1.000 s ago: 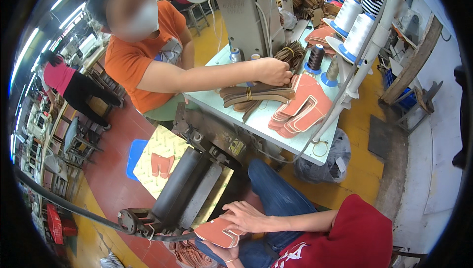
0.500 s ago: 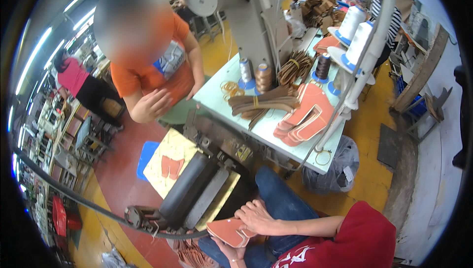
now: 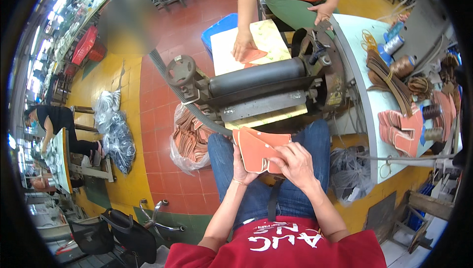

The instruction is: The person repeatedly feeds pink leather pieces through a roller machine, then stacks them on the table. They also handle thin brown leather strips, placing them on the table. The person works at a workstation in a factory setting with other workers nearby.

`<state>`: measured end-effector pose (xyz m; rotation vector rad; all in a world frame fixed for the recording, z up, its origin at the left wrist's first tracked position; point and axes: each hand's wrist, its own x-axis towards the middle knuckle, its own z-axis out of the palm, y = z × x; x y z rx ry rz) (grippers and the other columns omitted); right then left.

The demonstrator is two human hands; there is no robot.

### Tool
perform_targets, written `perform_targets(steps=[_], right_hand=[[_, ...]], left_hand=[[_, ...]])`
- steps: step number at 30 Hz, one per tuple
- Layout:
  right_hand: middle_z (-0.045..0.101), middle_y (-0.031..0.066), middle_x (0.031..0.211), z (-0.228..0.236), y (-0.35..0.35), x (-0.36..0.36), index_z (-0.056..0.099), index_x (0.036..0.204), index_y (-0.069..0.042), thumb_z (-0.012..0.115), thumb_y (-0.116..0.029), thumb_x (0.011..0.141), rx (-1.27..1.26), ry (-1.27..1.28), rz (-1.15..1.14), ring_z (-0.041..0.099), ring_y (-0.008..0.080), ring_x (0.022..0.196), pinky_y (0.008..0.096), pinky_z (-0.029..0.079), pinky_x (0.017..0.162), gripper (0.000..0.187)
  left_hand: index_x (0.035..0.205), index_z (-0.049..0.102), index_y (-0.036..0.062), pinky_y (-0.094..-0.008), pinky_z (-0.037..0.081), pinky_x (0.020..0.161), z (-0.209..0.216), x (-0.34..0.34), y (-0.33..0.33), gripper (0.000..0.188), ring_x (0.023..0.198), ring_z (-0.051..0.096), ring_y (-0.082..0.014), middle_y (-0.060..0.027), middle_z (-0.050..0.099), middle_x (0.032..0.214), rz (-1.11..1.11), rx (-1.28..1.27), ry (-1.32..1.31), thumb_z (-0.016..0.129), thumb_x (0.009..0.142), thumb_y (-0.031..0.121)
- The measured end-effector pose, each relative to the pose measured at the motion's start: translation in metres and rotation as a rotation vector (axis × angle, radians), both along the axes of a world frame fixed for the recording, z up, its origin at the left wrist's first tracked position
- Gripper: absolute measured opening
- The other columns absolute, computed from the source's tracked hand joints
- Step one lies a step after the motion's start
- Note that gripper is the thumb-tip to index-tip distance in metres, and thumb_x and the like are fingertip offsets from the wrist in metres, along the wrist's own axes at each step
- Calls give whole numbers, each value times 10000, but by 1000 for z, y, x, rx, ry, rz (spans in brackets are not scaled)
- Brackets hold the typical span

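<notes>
A small stack of salmon-coloured cut leather pieces (image 3: 253, 152) with pale edges lies over my lap. My left hand (image 3: 240, 169) grips the stack from its left and lower side, thumb along the edge. At the lower right edge, my right hand (image 3: 297, 163) pinches the pieces with thumb and curled fingers. The top piece looks slightly fanned from those below. Just beyond stands a roller machine (image 3: 258, 77) with a pale yellow board (image 3: 224, 46) passing beneath it. A co-worker's hand (image 3: 243, 45) touches salmon pieces (image 3: 254, 55) on that board's far part.
A plastic bag of salmon scraps (image 3: 189, 137) sits on the floor left of my knees. To the right, a pale table (image 3: 352, 34) carries thread spools, bundled brown strips (image 3: 391, 81) and more cut pieces (image 3: 401, 130). A grey hose (image 3: 170, 81) crosses left of the machine.
My view has swung so that the machine and my lap are centred. The co-worker's hand has come down onto the board. Both my hands still hold the leather stack.
</notes>
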<state>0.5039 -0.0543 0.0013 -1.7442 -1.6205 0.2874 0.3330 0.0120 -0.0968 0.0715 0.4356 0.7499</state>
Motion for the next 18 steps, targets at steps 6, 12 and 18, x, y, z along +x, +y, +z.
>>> perform_targets(steps=[6,12,18], right_hand=[[698,101,863,-37,10,12,619,1041,7,635,-134,929,-140,658,-212,677,138,786,291,532,675,181],[640,11,767,-104,36,33,588,1063,-48,608,-169,961,-289,1403,-521,541,34,574,200,386,459,160],[602,65,966,-123,92,15,484,1259,-22,600,-266,969,-108,1416,-558,559,100,753,266,438,599,396]], left_hand=[[1397,410,83,-487,377,1080,-10,-6,6,702,1245,508,-290,-108,522,1353,60,19,34,597,866,503],[1367,408,13,-479,425,1048,-25,-38,14,592,1219,531,-312,-155,531,1328,85,-18,169,600,857,243],[1361,410,0,-453,454,1028,-29,-64,3,600,1200,549,-294,-151,538,1310,2,-36,159,628,847,218]])
